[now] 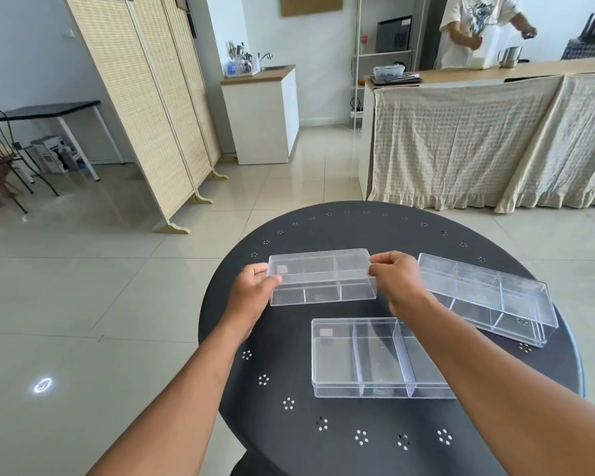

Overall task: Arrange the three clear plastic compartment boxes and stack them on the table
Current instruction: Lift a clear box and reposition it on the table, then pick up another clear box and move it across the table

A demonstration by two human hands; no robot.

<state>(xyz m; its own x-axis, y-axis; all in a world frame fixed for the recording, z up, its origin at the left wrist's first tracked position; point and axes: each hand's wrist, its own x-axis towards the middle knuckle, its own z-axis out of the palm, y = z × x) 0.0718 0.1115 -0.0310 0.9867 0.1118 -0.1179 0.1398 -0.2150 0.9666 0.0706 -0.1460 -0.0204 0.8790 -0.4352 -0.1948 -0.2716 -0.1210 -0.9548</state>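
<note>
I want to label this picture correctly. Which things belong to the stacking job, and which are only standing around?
Job:
- held box, gripped by left hand and right hand
- near box
- right-side box
- round black table

Not the job:
- folding screen
- cloth-draped counter
- white sink cabinet
- wire chair

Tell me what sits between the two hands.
The held clear box, gripped at its ends by the left hand and right hand; head view.

Left hand (255, 286) and right hand (394, 274) extended, fingers apparently pinched shut
</note>
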